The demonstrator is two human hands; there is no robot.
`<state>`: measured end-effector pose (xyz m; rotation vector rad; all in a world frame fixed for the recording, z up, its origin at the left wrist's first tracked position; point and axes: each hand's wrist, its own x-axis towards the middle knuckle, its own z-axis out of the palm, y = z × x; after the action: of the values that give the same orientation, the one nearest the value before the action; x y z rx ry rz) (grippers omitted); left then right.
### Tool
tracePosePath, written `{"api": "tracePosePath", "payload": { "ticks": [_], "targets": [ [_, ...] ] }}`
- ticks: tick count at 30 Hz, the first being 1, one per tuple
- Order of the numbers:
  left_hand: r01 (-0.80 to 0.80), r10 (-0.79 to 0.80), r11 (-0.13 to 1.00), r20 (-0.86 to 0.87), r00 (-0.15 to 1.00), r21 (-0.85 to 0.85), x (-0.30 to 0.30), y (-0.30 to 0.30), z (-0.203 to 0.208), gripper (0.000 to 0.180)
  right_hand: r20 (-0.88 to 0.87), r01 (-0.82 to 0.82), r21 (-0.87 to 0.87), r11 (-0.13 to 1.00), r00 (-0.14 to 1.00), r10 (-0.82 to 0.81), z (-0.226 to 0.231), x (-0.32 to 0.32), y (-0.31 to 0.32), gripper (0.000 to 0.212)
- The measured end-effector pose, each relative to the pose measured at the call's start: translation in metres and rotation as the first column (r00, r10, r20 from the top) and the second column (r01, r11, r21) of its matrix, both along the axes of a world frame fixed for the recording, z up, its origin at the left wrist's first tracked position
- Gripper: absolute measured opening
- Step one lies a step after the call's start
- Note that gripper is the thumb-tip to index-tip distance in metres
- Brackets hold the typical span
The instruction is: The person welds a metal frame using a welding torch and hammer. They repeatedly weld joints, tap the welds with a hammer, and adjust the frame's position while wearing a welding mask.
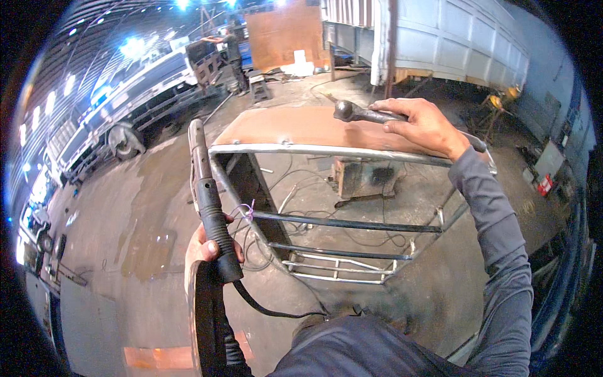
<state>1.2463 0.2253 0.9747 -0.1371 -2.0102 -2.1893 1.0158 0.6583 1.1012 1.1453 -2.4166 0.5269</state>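
Note:
My left hand (207,246) is closed around the black ribbed handle of a welding electrode holder (217,229), its jaw end pointing up. A black cable (270,310) trails from the handle toward my body. Against the same hand stands a dark curved panel (202,320), seen edge-on; how it is held is hidden. My right hand (424,122) grips a hammer (352,111) with a rounded dark head, its handle running right under my palm. The hammer lies over a reddish-brown sheet (282,129) on top of a metal frame (301,151). Whether it touches the sheet I cannot tell.
Dark crossbars (345,222) span the frame below the sheet. Loose cables (298,188) and a rusty metal box (364,178) lie on the floor. A truck (132,97) stands at far left, a person (233,56) beyond it. A large white truck body (446,38) fills the far right.

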Motion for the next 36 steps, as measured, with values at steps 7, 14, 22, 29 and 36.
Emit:
{"api": "tracePosePath", "payload": {
  "ticks": [7,14,22,29,36],
  "targets": [
    [-0.071,0.083,0.987,-0.075,0.994,0.147,0.01,-0.005,0.005,0.097,0.088,-0.07,0.181,0.981,0.995,0.054,-0.009,-0.038,-0.085,0.048],
    [0.105,-0.086,0.975,-0.104,0.991,0.195,-0.009,-0.015,0.02,0.095,0.209,-0.165,0.079,0.983,0.967,0.146,-0.021,-0.043,-0.095,0.049],
    [0.386,-0.359,0.897,-0.153,0.921,0.217,-0.058,0.013,0.053,0.096,0.247,-0.046,-0.244,0.969,0.963,0.108,-0.006,0.022,-0.107,0.045],
    [0.763,-0.751,0.645,-0.146,0.644,0.043,-0.112,0.068,0.087,0.092,0.268,-0.038,-0.586,0.809,0.934,0.238,-0.038,0.129,-0.141,0.077],
    [0.979,-0.973,0.192,0.115,0.199,-0.069,-0.143,0.117,0.083,0.078,0.463,0.418,-0.84,0.347,0.885,0.056,-0.047,0.191,-0.138,0.068]
  ]
}}
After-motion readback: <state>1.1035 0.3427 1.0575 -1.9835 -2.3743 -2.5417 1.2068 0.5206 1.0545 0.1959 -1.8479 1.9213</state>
